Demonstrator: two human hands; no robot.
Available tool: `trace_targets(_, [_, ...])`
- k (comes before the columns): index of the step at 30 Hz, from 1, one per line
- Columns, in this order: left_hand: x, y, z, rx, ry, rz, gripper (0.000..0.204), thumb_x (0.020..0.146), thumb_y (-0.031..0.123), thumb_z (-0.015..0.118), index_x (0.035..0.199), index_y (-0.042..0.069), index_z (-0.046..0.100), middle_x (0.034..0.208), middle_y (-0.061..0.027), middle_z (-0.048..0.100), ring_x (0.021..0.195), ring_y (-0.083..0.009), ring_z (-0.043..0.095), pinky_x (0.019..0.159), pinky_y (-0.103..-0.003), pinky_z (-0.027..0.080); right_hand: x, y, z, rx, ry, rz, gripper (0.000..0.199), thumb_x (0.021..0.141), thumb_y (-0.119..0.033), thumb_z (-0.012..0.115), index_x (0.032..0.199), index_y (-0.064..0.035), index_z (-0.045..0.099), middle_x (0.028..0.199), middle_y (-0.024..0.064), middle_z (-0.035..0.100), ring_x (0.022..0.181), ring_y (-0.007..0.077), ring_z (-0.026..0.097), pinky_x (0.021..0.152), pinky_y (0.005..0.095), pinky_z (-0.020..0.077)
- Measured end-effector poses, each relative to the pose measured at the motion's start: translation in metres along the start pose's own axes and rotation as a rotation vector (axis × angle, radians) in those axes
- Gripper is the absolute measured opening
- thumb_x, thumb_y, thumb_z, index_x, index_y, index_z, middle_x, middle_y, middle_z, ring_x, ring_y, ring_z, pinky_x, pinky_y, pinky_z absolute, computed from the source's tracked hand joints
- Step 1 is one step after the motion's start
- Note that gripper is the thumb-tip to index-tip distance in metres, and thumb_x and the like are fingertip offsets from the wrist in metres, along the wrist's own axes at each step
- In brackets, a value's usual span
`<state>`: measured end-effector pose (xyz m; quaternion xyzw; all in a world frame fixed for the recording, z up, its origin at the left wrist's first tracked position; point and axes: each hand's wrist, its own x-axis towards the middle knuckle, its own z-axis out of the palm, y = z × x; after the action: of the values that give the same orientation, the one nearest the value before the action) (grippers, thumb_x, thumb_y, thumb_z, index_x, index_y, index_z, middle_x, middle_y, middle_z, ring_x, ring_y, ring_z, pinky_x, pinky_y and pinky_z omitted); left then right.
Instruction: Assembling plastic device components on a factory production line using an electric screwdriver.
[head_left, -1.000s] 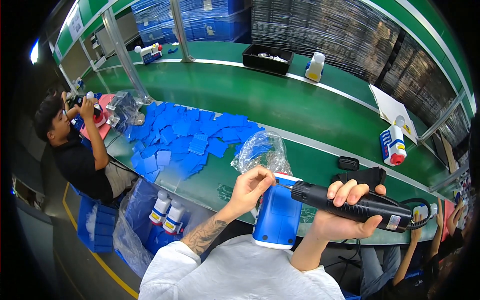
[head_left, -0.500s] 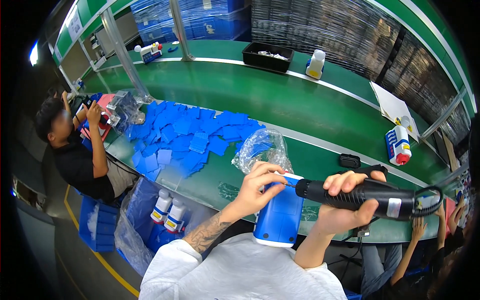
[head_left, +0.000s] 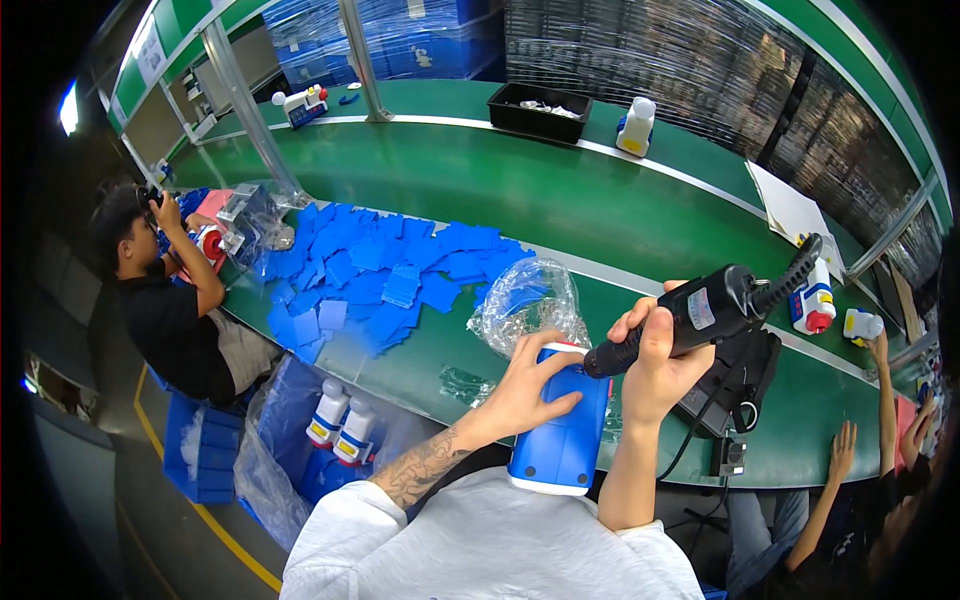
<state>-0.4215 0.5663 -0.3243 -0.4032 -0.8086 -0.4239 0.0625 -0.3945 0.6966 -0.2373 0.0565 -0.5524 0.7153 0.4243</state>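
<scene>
A blue and white plastic casing (head_left: 562,440) stands in front of me at the bench edge, its blue face turned up, with small dark round spots at its near end. My left hand (head_left: 527,392) grips its upper left side, thumb lying across the blue face. My right hand (head_left: 660,362) is wrapped round a black electric screwdriver (head_left: 690,318), which slants down to the left. The nose of the tool is at the casing's upper right corner; bit and screw are hidden there. Just beyond the casing lies a crumpled clear plastic bag (head_left: 528,300).
Many blue flat pieces (head_left: 375,260) cover the bench to the left. A black power box (head_left: 730,458) with cables sits at right. A lined blue bin (head_left: 290,430) holds white bottle-shaped units (head_left: 328,412). A black tray (head_left: 540,112) stands at the back. Co-workers (head_left: 160,300) sit at both sides.
My left hand has gone from the screwdriver's tip onto the casing. The screwdriver has swung steeper, its rear end up, nose now at the casing. A co-worker's hand at right has reached a white unit.
</scene>
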Motion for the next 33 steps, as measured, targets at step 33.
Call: trace_targets(33, [-0.007,-0.011,-0.005,-0.247,0.006,-0.125,0.056,0.070,0.023,0.069,0.119,0.006,0.048,0.121,-0.0156,0.044,0.114,-0.0330,0.043,0.094,-0.039,0.037,-0.002,-0.016,0.001,-0.017,0.002,-0.206,0.039,0.085,-0.028,0.057,0.106,0.0015,0.042,0.065,0.0073,0.051,0.052,0.0148,0.051,0.050,0.0269,0.0450])
